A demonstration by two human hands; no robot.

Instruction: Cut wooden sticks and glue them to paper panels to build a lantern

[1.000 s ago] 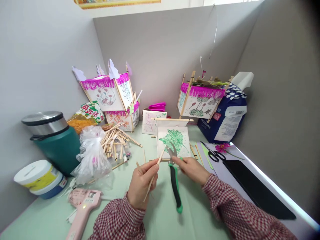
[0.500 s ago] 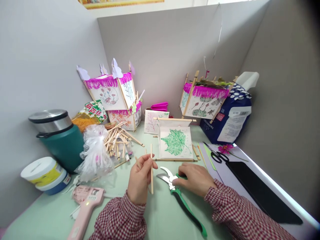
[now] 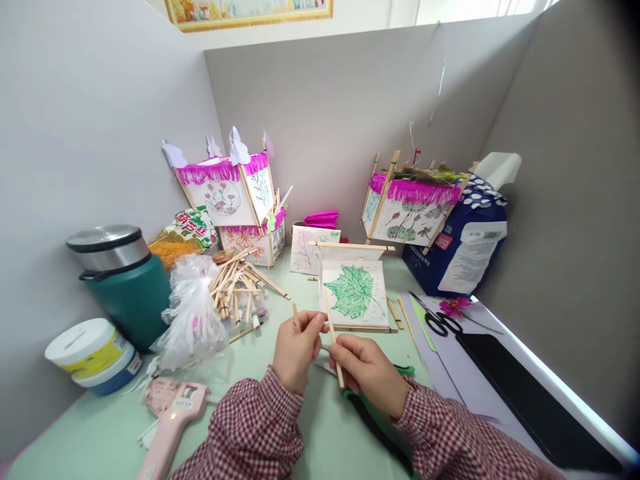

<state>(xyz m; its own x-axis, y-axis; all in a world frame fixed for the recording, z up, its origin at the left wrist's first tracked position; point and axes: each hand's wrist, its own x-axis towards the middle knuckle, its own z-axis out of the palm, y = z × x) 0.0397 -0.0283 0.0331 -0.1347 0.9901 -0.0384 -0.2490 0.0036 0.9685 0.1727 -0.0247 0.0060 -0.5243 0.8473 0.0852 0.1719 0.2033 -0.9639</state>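
A pale wooden stick (image 3: 331, 319) is standing aslant between the two hands, above the table (image 3: 235, 420) and in front of the green leaf drawing (image 3: 353, 293). The right hand (image 3: 373, 372) is pinching its lower part between thumb and bent fingers. The left hand (image 3: 296, 350) is curling closed around a second stick (image 3: 296, 316), whose end is poking up above the knuckles; its thumb and forefinger are coming together right beside the first stick (whether they are touching it, one cannot tell).

Beneath the right hand, the pruning shears (image 3: 374, 429) are lying on the table, partly hidden, with a black-and-green handle slanting toward the near edge. The leaf drawing is resting on a white panel edged with sticks, just beyond the hands.

Farther left, a heap of sticks (image 3: 240, 283) is lying beside a clear plastic bag (image 3: 193, 320); a pink glue gun (image 3: 173, 420) is lying nearer, and a teal flask (image 3: 133, 293) is standing behind a white-lidded tub (image 3: 90, 353). To the right, black-handled scissors (image 3: 437, 324) are lying near a magenta flower (image 3: 455, 307), while a fringed paper box (image 3: 415, 210) is standing against a blue package (image 3: 457, 247).
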